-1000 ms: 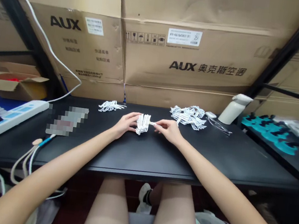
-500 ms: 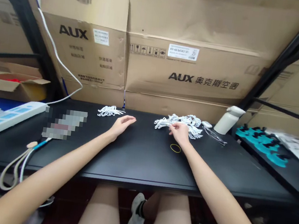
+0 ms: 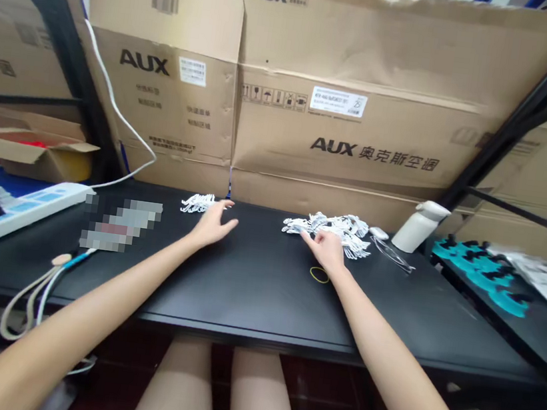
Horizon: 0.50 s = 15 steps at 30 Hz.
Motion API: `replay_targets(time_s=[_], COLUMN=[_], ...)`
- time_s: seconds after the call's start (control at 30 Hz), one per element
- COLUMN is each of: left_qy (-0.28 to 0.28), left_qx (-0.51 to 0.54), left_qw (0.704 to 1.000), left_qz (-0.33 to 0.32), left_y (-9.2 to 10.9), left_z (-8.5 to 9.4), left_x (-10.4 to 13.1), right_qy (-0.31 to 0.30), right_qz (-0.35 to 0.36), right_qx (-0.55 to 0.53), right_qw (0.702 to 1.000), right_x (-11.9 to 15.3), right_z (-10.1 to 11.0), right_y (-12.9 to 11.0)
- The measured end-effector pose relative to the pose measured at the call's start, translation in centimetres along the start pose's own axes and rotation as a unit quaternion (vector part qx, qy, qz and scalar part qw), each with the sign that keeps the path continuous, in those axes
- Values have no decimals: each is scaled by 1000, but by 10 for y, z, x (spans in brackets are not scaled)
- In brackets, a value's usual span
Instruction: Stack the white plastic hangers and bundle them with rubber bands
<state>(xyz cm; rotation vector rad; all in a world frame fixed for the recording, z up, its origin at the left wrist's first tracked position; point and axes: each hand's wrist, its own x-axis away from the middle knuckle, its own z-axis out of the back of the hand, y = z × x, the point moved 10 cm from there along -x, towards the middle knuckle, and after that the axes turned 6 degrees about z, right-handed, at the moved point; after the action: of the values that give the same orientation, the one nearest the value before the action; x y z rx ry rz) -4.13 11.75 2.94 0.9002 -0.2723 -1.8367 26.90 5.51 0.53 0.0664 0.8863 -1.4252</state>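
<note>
A small row of white hook-like pieces (image 3: 196,203) lies on the black table (image 3: 251,296), left of centre. My left hand (image 3: 213,222) is just to the right and in front of it, thumb and fingers apart, with nothing between them. A larger heap of white pieces (image 3: 351,229) lies right of centre. My right hand (image 3: 326,247) is at the near edge of this heap, its fingers bent together; whatever they may hold is too small to make out. A yellow rubber band (image 3: 319,275) lies just below my right hand.
A white bottle (image 3: 420,226) and eyeglasses (image 3: 391,251) are at the right, beside teal items (image 3: 486,277). On the left are a power strip (image 3: 25,209), a pixelated flat object (image 3: 122,225) with a strap, and an open carton (image 3: 33,153). Large cardboard boxes (image 3: 384,132) stand behind.
My left hand has shifted slightly left, nearer the small row, and its thumb and fingers have spread. My right hand stays by the heap with its fingers changed in pose. The legs have moved.
</note>
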Motion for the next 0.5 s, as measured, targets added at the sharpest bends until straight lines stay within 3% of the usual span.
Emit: replay_targets(time_s=[0.07,0.17,0.3,0.5], left_qy=[46,56,-15,-106], left_qx=[-60,-191,-316,-301], left_qw=[997,978,945,944], left_qz=[19,64,79,77], left_y=[-12,-37,-68,-92], left_z=[17,31,25,9], left_x=[-11,-25,-33,-37], right_qy=[31,62,61,46], right_qz=[-11,-19,-6,-4], right_qx=[-34,-74,-93,-140], right_qw=[999,995,994,989], right_x=[0,1,1,1], right_z=[5,9,9,4], right_y=[2,3,-2,-5])
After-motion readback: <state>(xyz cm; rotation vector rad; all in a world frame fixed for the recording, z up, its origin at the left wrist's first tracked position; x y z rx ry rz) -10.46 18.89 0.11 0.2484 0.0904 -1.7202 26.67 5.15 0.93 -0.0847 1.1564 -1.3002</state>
